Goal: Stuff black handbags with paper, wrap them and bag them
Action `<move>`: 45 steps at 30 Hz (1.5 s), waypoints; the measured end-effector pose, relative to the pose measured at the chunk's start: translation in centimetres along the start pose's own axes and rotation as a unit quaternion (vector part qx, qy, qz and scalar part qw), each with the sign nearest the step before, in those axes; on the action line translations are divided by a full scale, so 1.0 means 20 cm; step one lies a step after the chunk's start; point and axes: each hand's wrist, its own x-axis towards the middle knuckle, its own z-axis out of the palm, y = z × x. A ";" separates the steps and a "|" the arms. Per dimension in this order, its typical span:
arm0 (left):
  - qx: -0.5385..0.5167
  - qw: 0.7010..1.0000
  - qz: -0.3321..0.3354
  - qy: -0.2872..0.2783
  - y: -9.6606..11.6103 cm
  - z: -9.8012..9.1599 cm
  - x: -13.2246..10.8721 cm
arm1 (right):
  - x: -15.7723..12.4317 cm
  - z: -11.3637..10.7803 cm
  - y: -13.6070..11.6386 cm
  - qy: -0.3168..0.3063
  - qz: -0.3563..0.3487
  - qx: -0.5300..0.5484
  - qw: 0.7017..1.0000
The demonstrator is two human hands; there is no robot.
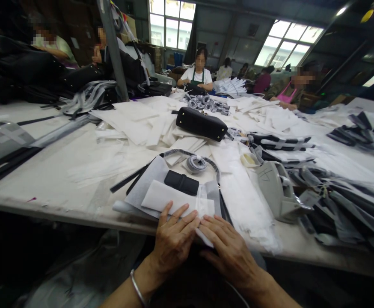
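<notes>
Resting the fingers of my left hand (176, 240) and right hand (230, 244) over the near edge of the white sheet (166, 200) — whether either pinches it, I cannot tell — with grey paper (138, 192) beneath and the black pouch (182, 182) just beyond.

a person's left forearm (124, 291) and right forearm (268, 286) reach in from below, slanting toward each other. the left hand (173, 239) is palm down, fingers extended and slightly spread, thumb hidden. the right hand (228, 241) angles inward, back up, fingers close together, thumb apart below. fingertips of both nearly meet.
</notes>
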 end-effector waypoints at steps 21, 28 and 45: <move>-0.011 0.996 -0.091 0.021 0.07 0.04 0.05 | 0.23 0.07 0.16 0.006 0.327 0.151 0.933; -0.008 0.997 -0.072 -0.015 0.05 0.04 0.03 | 0.22 0.11 0.19 0.011 0.362 0.224 0.905; 0.035 0.995 -0.004 -0.096 0.03 -0.02 0.04 | 0.25 0.15 0.23 -0.010 0.466 0.325 0.823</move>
